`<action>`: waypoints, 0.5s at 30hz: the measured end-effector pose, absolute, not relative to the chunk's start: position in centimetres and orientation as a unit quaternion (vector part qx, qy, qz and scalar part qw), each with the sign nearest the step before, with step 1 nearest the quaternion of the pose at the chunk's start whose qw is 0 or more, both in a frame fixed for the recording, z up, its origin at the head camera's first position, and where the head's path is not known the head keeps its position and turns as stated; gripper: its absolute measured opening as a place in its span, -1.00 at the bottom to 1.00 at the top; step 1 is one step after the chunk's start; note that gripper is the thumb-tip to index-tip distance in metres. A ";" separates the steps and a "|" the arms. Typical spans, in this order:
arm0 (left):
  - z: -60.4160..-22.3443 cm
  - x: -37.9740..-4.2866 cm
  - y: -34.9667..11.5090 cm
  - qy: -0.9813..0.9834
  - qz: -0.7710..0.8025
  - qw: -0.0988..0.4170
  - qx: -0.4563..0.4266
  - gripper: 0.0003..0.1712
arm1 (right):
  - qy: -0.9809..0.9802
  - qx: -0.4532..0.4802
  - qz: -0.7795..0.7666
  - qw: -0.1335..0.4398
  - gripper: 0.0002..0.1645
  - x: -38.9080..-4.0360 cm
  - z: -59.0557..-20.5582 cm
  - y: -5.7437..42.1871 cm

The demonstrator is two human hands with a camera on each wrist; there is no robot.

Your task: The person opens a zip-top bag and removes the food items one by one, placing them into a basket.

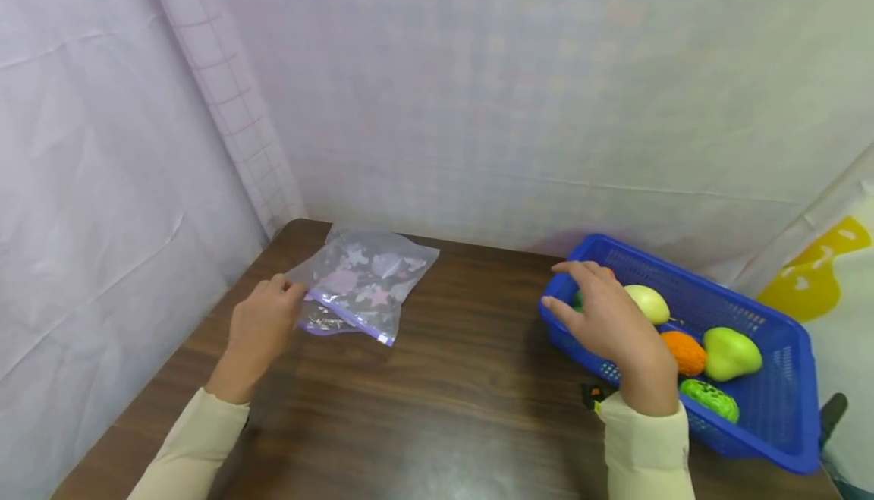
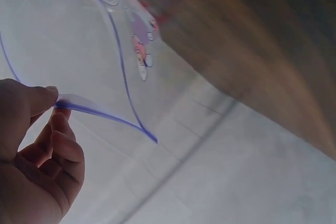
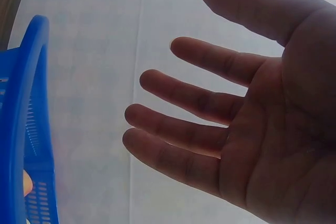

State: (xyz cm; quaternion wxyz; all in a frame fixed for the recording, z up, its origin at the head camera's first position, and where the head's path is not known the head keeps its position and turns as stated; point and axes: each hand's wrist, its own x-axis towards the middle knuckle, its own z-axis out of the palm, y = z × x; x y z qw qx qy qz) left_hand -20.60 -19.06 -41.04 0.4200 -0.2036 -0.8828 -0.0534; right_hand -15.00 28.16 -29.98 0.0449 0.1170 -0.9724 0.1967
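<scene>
My left hand (image 1: 268, 316) pinches the purple-edged rim of a clear zip bag (image 1: 372, 272) between thumb and fingertips. Pink and white cartoon prints mark the bag. In the left wrist view the mouth of the bag (image 2: 58, 40) gapes apart. Above the near left end of a blue plastic basket (image 1: 785, 378) is my right hand (image 1: 608, 318), its fingers extended and holding nothing. The basket contains a pale yellow-green oval fruit (image 1: 647, 304), an orange wrinkled piece (image 1: 685, 353), a green pear (image 1: 732, 353) and a bright green textured piece (image 1: 710, 400). The right hand partly hides other pieces.
The brown wooden table (image 1: 437, 401) lies under both bag and basket. White cloth (image 1: 478, 105) hangs behind and to the left. A small black and orange object (image 1: 592, 395) lies by the right sleeve, partly hidden.
</scene>
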 end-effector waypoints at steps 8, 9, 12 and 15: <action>-41.8 -20.7 -21.7 -0.882 -0.063 0.440 -0.158 -0.84 | -0.974 0.112 0.195 0.040 -0.35 -15.6 -30.5 27.9; -41.9 -20.8 -21.8 -0.882 -0.064 0.439 -0.155 -0.84 | -0.974 0.110 0.196 0.038 -0.34 -15.6 -30.5 27.9; -42.1 -20.0 -22.1 -0.897 -0.063 0.412 -0.143 -0.75 | -0.974 0.112 0.195 0.030 -0.33 -15.8 -30.4 27.9; -41.2 -18.0 -22.1 -0.940 -0.054 0.312 -0.124 -0.52 | -0.973 0.106 0.199 0.041 -0.30 -15.4 -30.1 28.2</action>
